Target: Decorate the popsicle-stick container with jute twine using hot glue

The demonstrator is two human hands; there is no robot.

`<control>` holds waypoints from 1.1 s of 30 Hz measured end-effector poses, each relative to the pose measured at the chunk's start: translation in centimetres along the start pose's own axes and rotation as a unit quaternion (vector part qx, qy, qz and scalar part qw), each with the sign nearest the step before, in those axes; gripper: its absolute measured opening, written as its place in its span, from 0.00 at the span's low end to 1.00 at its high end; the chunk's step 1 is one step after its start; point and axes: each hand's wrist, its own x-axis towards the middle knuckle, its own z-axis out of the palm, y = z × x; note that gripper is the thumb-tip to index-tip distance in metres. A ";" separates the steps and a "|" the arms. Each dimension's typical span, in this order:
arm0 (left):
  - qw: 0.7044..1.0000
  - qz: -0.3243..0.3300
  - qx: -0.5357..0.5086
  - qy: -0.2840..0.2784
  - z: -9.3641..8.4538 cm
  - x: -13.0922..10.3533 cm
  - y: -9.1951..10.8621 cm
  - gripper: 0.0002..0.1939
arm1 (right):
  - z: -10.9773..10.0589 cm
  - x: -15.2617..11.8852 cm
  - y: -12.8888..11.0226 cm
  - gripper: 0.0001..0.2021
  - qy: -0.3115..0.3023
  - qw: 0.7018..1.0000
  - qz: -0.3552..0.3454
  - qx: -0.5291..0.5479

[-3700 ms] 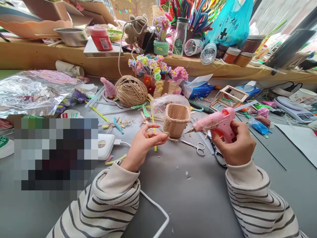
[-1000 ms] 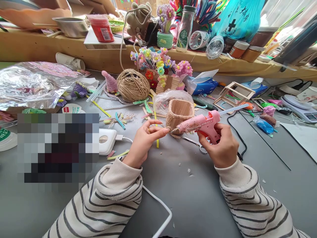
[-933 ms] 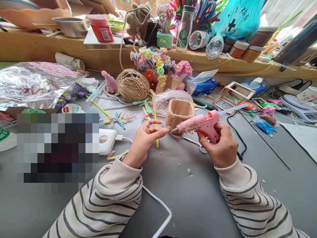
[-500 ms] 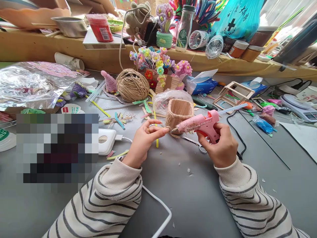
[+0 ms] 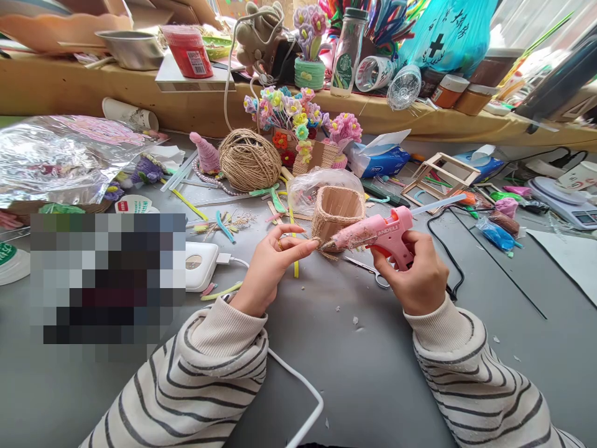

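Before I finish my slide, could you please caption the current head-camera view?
Right hand holds a pink glue gun, its nozzle at the twine pinched in the left hand, before a basket.

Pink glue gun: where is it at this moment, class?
In the head view, the pink glue gun is right of centre, held in the right hand; its nozzle points toward the left hand, with the small basket just behind.

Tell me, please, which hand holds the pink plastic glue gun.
The right hand grips the pink plastic glue gun by its handle; the left hand pinches brown twine.
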 end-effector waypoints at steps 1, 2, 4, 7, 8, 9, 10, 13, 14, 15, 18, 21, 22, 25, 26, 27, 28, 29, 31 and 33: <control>1.000 0.001 0.000 0.001 0.0 0.0 0.0 0.20 | 0.0 0.0 0.0 0.17 0.001 1.000 -0.003 0.001; 1.000 0.001 0.000 0.001 0.0 0.0 0.0 0.20 | 0.0 0.0 0.1 0.17 0.002 1.000 -0.005 0.001; 1.000 0.002 0.001 0.003 0.0 0.0 0.0 0.20 | -0.1 0.0 0.1 0.17 0.005 1.000 -0.007 0.000; 1.000 0.001 -0.001 0.003 0.0 0.1 -0.1 0.20 | -0.1 0.0 0.0 0.17 0.007 1.000 -0.008 -0.002; 1.000 0.000 -0.003 0.001 0.0 0.1 -0.1 0.20 | -0.1 0.0 0.0 0.17 0.007 1.000 -0.008 -0.002; 1.000 -0.002 -0.005 0.000 -0.1 0.1 -0.1 0.21 | -0.1 0.0 0.0 0.16 0.007 1.000 -0.008 -0.001; 1.000 -0.003 -0.006 -0.002 -0.1 0.1 -0.1 0.21 | -0.1 0.0 0.0 0.16 0.006 1.000 -0.009 -0.001; 1.000 -0.002 -0.009 -0.002 -0.1 0.1 -0.2 0.20 | -0.1 0.0 0.0 0.16 0.005 1.000 -0.010 -0.003; 1.000 -0.001 -0.009 -0.002 -0.1 0.1 -0.2 0.20 | 0.0 0.0 0.0 0.16 0.005 1.000 -0.010 -0.005; 1.000 0.000 -0.008 -0.001 -0.1 0.0 -0.2 0.20 | 0.0 0.0 0.1 0.16 0.005 1.000 -0.010 -0.007; 1.000 0.001 -0.008 -0.004 0.0 0.0 -0.2 0.20 | 0.1 0.0 0.2 0.17 0.006 1.000 -0.009 -0.011; 1.000 0.000 -0.010 -0.004 0.0 0.0 -0.2 0.20 | 0.1 0.0 0.2 0.17 0.009 1.000 -0.011 -0.008; 1.000 -0.001 -0.010 -0.003 0.0 0.0 -0.2 0.20 | 0.1 0.0 0.2 0.17 0.009 1.000 -0.011 -0.006; 1.000 0.000 -0.008 -0.003 0.0 0.1 -0.2 0.19 | 0.0 0.0 0.1 0.16 0.008 1.000 -0.014 -0.003; 1.000 0.000 -0.007 -0.004 0.0 0.1 -0.2 0.19 | 0.0 0.0 0.1 0.16 0.009 1.000 -0.015 -0.003; 1.000 0.001 -0.007 -0.005 0.0 0.1 -0.2 0.19 | 0.0 0.0 0.1 0.16 0.010 1.000 -0.016 -0.005; 1.000 0.002 -0.006 -0.005 -0.1 0.1 -0.2 0.19 | 0.0 0.0 0.1 0.16 0.010 1.000 -0.017 -0.007; 1.000 0.002 -0.006 -0.004 -0.1 0.1 -0.2 0.20 | 0.0 0.0 0.1 0.16 0.010 1.000 -0.017 -0.008; 1.000 0.002 -0.006 -0.002 -0.1 0.1 -0.2 0.20 | -0.1 0.0 0.1 0.16 0.007 1.000 -0.016 -0.010; 1.000 0.003 -0.006 -0.002 -0.1 0.1 -0.3 0.20 | -0.1 0.1 0.1 0.15 0.003 1.000 -0.012 -0.010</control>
